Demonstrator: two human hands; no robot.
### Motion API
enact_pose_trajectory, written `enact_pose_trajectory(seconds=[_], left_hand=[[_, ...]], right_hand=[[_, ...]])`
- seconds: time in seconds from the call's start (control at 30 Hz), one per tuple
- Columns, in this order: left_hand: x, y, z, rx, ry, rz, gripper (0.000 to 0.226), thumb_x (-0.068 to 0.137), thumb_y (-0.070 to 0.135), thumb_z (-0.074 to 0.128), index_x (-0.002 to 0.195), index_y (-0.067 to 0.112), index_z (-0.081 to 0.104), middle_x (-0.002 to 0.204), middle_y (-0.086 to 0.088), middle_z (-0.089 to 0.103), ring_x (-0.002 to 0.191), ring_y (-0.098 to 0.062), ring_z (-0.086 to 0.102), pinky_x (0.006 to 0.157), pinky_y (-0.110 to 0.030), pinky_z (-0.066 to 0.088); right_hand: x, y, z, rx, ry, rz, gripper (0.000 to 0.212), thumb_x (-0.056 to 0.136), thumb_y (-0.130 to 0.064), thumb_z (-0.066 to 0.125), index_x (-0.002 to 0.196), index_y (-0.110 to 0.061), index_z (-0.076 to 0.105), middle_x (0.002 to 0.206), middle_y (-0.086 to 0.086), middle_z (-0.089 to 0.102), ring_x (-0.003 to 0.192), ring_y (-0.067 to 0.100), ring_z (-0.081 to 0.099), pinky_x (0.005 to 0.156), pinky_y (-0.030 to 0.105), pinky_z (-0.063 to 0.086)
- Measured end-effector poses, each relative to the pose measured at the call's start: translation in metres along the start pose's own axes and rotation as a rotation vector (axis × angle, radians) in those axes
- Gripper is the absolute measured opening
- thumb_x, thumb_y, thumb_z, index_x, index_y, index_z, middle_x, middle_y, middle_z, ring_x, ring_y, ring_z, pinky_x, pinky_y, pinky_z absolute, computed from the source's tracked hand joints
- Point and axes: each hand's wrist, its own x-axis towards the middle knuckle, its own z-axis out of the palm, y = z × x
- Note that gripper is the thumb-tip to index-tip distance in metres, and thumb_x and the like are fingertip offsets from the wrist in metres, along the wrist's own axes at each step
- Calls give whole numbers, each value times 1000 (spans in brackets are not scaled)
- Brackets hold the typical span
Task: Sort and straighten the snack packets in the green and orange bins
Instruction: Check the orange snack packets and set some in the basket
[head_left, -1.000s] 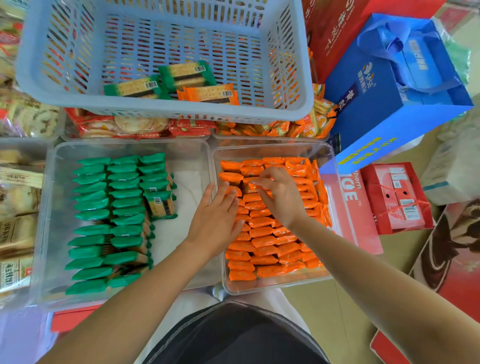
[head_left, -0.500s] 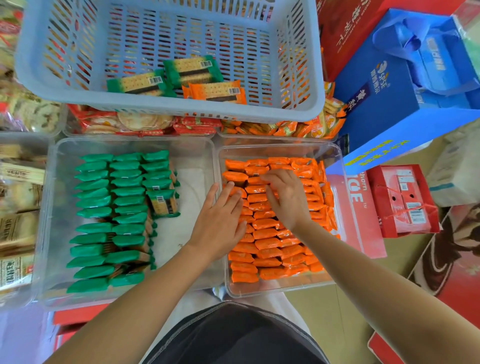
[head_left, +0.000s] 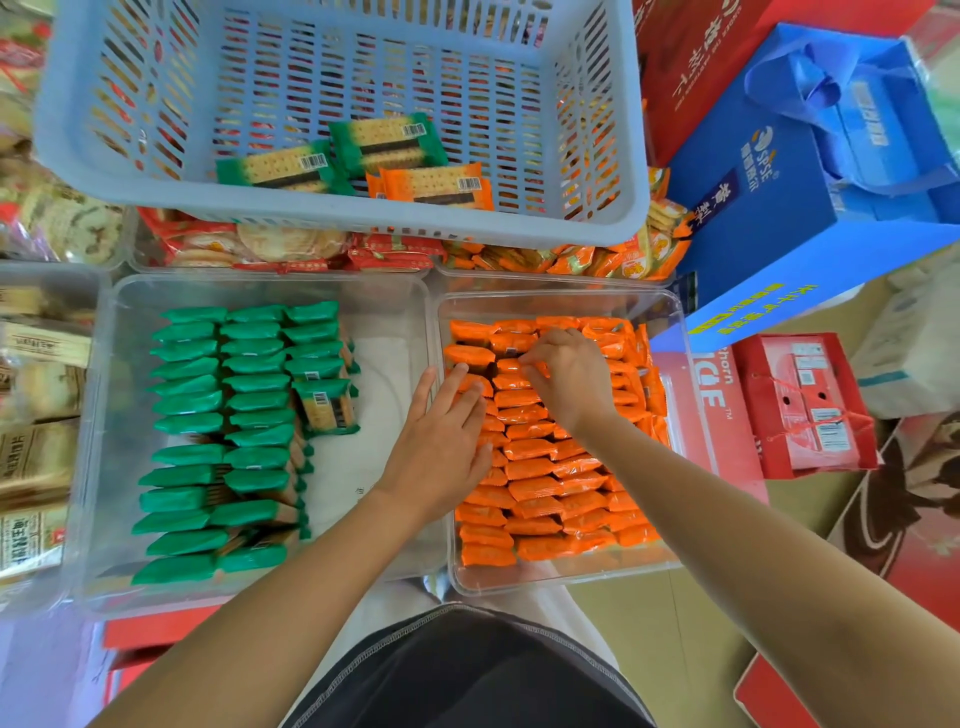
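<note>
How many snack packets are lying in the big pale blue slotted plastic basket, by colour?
Green plastic cracker packets: 2
Orange plastic cracker packet: 1
Total in the pale blue slotted plastic basket: 3

Left bin (head_left: 382, 332) and right bin (head_left: 561, 584): side by side, nearest the person.
Left rows (head_left: 249, 426): three columns of packets on edge, in the left half of the left bin.
Loose packet (head_left: 326, 408): beside the third column, toward its far end.
Right rows (head_left: 550, 483): fill the right bin.
Basket (head_left: 363, 221): behind both bins, over the far trays (head_left: 291, 244).
Three packets (head_left: 387, 143): in the basket, near its front wall.
Bag (head_left: 769, 234): right of the basket.
Box (head_left: 805, 405): right of the right bin, before the bag.
Side trays (head_left: 36, 441): left of the left bin.
</note>
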Motion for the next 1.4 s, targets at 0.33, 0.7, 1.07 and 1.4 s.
enact_pose_trajectory(seconds=[0.33,0.7,1.07,1.4], left_hand=[[0,1,2,14,5,7,60,93,42,31,125,4,64,135,-11,59,139,-33,39,118,-53,11],[0,1,1,82,-43,-6,64,93,44,25,127,6,63,139,-9,57,142,-31,36,119,-52,5],[11,3,-16,43,109,-41,56,91,38,36,134,8,56,146,-14,48,143,-32,32,117,-49,15],[40,-10,-24,218,-166,-87,74,95,51,3,152,13,32,157,-3,34,152,-25,3,114,-49,-18]], right_hand=[[-2,-1,1,-11,25,-166,11,91,-5,51,91,-6,62,87,12,67,83,34,60,71,40,46],[-3,2,-33,330,114,-120,12,98,-12,45,92,-6,53,78,2,61,67,20,56,58,35,41],[-7,0,-15,272,-28,-199,7,94,-5,53,98,-4,58,85,11,65,74,30,59,60,39,48],[-6,3,-21,426,48,-22,8,98,-8,49,95,-6,56,75,4,61,62,15,54,53,33,42]])
